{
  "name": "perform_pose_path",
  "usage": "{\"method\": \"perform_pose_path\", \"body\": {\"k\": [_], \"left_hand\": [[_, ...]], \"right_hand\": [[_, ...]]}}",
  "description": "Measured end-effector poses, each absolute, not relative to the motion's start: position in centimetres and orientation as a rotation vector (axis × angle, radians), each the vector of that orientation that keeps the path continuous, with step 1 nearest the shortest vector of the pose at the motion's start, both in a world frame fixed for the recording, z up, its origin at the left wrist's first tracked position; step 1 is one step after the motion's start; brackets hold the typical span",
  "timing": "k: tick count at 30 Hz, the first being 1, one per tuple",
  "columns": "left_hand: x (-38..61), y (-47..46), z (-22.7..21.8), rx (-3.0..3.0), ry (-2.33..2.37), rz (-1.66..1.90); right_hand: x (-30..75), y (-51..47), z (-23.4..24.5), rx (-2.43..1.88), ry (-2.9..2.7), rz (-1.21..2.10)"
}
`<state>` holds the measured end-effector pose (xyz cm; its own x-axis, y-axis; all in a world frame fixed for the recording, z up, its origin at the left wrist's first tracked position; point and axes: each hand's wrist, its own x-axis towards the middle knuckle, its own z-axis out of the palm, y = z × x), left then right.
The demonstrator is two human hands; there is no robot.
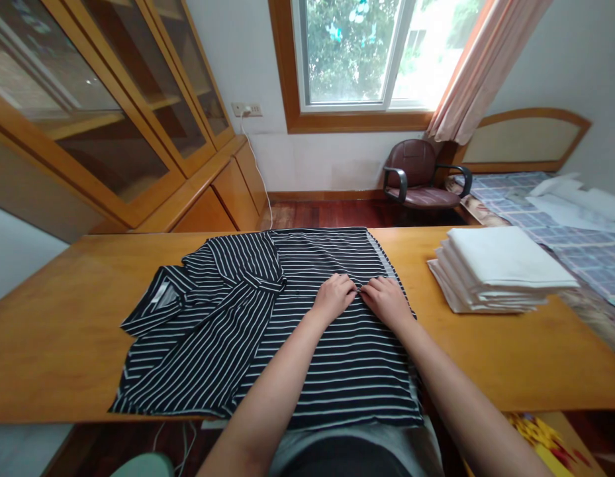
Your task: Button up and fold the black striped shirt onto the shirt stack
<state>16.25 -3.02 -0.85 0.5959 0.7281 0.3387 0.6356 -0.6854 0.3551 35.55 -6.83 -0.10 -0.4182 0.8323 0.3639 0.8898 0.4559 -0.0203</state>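
Daylight from a wood-framed window (359,56) falls on a long wooden table (63,331) that runs across the view, with glass-fronted cabinets (113,112) to the left, a dark red armchair (419,175) under the sill, and a bed (580,245) with a checked cover on the right. Spread flat on the table lies a black shirt with white stripes (267,331), its collar and one sleeve folded over toward the left side, its lower hem hanging at the near edge. Both hands rest on the middle of the shirt, side by side and nearly touching. On the left hand (333,296) the fingers are curled in, with the tips pressed down on the cloth; the right hand (386,299) is held the same way, with its fingertips drawn together at a small fold of fabric between the two hands. Whether the cloth is truly pinched or only pressed cannot be told. Well apart to the right sits a neat stack of folded white cloths (496,268).
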Motion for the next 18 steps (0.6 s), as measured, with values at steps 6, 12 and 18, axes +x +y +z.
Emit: {"method": "perform_pose_path", "body": {"k": [6,12,18], "left_hand": [[16.2,-3.0,-0.7,2.631,1.139,0.68],[16.2,-3.1,-0.5,2.679,1.13,0.654],[16.3,-2.6,-0.3,2.797,1.07,0.589]], "right_hand": [[36.0,-6.4,-0.6,-1.473,-2.32,-0.103],[36.6,-5.5,-1.3,-1.456,-2.21,0.159],[36.8,-5.2,-1.8,-1.463,-2.157,0.268]]}}
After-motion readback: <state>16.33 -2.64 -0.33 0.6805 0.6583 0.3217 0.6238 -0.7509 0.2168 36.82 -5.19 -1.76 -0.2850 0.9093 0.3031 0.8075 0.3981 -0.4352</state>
